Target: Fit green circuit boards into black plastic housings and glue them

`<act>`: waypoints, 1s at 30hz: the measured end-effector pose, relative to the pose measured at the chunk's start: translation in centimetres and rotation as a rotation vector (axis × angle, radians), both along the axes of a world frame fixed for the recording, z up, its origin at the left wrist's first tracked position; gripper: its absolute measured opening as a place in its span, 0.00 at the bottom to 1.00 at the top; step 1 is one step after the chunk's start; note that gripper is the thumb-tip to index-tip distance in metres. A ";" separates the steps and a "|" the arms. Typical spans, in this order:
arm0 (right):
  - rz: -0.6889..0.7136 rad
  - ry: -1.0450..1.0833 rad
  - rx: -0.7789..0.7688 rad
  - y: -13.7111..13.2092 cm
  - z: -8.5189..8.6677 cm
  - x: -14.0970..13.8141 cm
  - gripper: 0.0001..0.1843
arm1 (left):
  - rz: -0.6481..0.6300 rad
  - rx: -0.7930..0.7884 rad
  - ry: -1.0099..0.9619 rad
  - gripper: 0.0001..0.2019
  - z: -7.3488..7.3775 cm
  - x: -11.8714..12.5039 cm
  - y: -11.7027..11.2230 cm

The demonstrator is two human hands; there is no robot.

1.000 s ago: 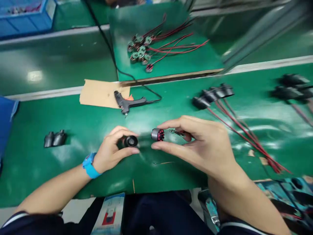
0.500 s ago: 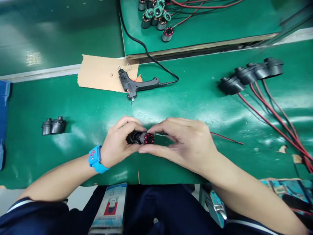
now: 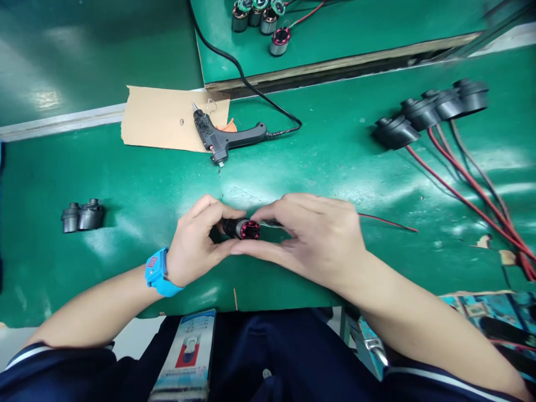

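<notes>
Between my hands, a motor stator [image 3: 250, 229] with a red-and-black slotted end sits partly inside a black plastic housing [image 3: 229, 226]. My left hand [image 3: 201, 234], with a blue wrist strap [image 3: 161, 272], wraps its fingers and thumb round the housing. The thumb and fingertips of my right hand [image 3: 316, 234] pinch the stator at its open end. A red wire [image 3: 387, 221] runs out from behind the right hand onto the green bench. What else lies under the right palm is mostly hidden.
A black hot glue gun [image 3: 228, 137] lies on cardboard [image 3: 154, 120], its cable trailing over the raised shelf. Two black housings [image 3: 82, 216] stand at left. Several wired housings [image 3: 433, 109] stand at right. More stators [image 3: 280, 42] are on the shelf.
The stator has gone deeper into the black housing, with less of its metal side showing. Both hands stay closed around the pair. The camera view has shifted slightly.
</notes>
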State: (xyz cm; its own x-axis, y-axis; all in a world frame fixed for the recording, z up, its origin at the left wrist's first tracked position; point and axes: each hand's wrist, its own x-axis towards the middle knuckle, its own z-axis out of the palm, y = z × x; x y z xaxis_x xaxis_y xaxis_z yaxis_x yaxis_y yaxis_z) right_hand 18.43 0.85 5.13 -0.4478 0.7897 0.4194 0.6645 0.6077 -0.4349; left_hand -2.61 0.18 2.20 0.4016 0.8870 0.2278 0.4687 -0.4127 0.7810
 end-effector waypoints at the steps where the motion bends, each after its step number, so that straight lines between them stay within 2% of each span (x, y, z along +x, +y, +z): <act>1: 0.003 -0.018 0.006 -0.1 -0.3 -0.3 0.23 | 0.005 0.010 -0.005 0.20 -0.1 0.0 0.0; 4: -0.024 -0.067 0.027 -0.4 -0.8 -0.6 0.24 | 0.021 0.020 -0.006 0.23 -0.3 0.0 -0.1; 8: -0.070 -0.129 0.030 -0.4 -0.7 -0.5 0.26 | 0.049 0.041 0.000 0.20 -0.4 0.0 0.0; 10: -0.035 -0.091 -0.093 -0.2 -0.3 -0.2 0.26 | 0.067 0.041 0.011 0.17 -0.3 0.0 0.0; 13: 0.065 0.079 -0.402 0.5 0.5 0.9 0.23 | 0.059 0.011 0.026 0.17 -0.1 0.0 0.1; 16: 0.093 0.217 -0.598 1.1 1.3 2.2 0.07 | 0.047 -0.022 0.015 0.19 -0.1 0.0 0.1; 18: 0.102 0.242 -0.654 1.3 1.6 2.7 0.03 | 0.058 -0.037 0.010 0.19 -0.1 0.0 0.1; 21: 0.109 0.239 -0.628 1.2 1.4 2.5 0.03 | 0.064 -0.038 0.014 0.18 -0.2 0.0 0.1; 26: 0.115 0.180 -0.403 1.0 0.4 1.1 0.05 | 0.047 -0.027 0.003 0.18 -0.4 -0.1 0.1; 30: 0.099 0.147 -0.318 1.0 0.1 1.0 0.06 | 0.027 -0.138 -0.078 0.18 -0.5 0.0 0.1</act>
State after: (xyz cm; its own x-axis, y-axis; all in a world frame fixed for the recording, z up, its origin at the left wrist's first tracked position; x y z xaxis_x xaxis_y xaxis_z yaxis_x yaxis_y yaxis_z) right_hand 19.45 1.84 5.22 -0.4820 0.8466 0.2257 0.5251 0.4853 -0.6991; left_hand -2.65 0.23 1.65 0.3626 0.9225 0.1322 0.4140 -0.2866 0.8640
